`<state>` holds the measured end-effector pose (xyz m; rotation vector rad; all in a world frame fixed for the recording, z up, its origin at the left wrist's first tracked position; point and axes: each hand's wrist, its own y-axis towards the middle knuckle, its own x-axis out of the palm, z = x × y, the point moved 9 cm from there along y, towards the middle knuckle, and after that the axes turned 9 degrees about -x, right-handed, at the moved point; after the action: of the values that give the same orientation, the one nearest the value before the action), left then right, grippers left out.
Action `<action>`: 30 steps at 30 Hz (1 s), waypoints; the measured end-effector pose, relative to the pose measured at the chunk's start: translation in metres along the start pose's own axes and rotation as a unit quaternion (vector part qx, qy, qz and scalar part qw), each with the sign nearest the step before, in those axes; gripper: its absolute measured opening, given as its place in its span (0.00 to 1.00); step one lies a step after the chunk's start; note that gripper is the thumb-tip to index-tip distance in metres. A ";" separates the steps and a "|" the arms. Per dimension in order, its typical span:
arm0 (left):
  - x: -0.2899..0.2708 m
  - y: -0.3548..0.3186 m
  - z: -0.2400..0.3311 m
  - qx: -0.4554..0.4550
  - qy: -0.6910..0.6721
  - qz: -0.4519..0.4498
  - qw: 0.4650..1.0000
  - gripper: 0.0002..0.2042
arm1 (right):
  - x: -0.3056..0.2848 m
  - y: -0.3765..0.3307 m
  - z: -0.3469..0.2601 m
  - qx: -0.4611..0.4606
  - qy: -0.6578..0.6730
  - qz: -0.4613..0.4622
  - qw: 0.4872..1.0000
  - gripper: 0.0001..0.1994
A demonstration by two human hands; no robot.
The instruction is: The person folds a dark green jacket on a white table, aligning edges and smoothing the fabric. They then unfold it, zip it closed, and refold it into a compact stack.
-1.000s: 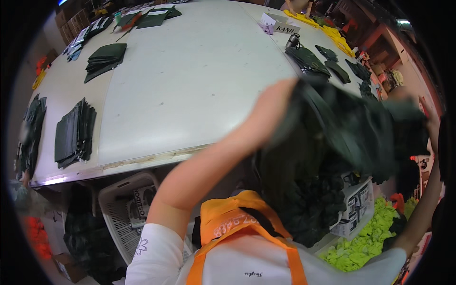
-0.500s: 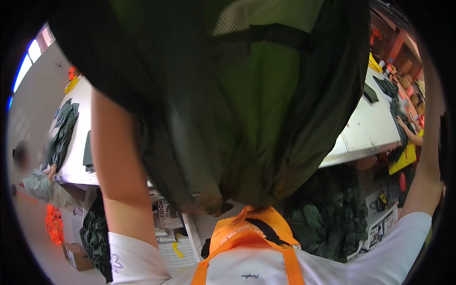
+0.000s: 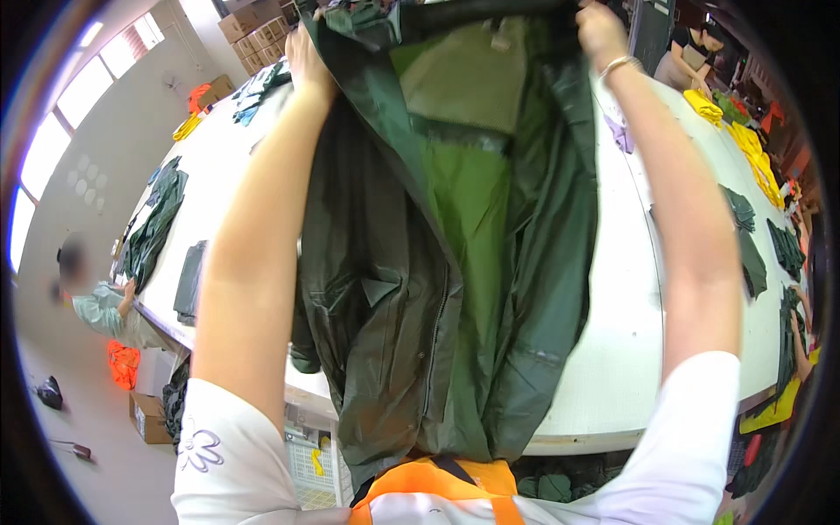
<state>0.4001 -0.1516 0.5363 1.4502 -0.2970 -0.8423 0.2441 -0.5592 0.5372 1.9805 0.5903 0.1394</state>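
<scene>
We reach far, left hand [image 3: 309, 66] and right hand [image 3: 602, 37] well apart, each clenched on the dark-green zippered jacket [image 3: 468, 232].

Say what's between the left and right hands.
A dark green jacket, front open and green inside showing, hangs between the left hand and right hand, held near its top; the head view shows it.

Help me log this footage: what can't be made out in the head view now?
Dark green jacket, outer back: head view, hidden by its own front.
White table, middle: head view, hidden behind the jacket.
Basket, partly: head view, hidden by the left sleeve and jacket.
</scene>
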 end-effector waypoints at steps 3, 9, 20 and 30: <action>0.077 -0.159 0.001 -0.122 0.047 -0.188 0.973 0.34 | 0.086 -0.159 0.085 0.241 0.150 -0.145 0.948 0.39; -0.083 -0.471 0.056 -0.110 0.018 -0.575 0.810 0.40 | -0.020 -0.437 0.004 0.148 -0.079 -0.332 0.928 0.22; -0.136 -0.588 0.006 -0.145 0.061 -0.585 0.795 0.42 | -0.092 -0.675 -0.087 0.306 -0.289 -0.455 0.785 0.35; -0.035 -0.559 -0.072 -0.160 0.127 -0.536 0.819 0.35 | -0.149 -0.608 0.006 0.321 -0.425 -0.298 0.792 0.16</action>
<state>0.2422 -0.0201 0.0105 1.3215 0.9343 -1.4711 -0.0930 -0.4139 0.0307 2.0762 0.6537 -1.4468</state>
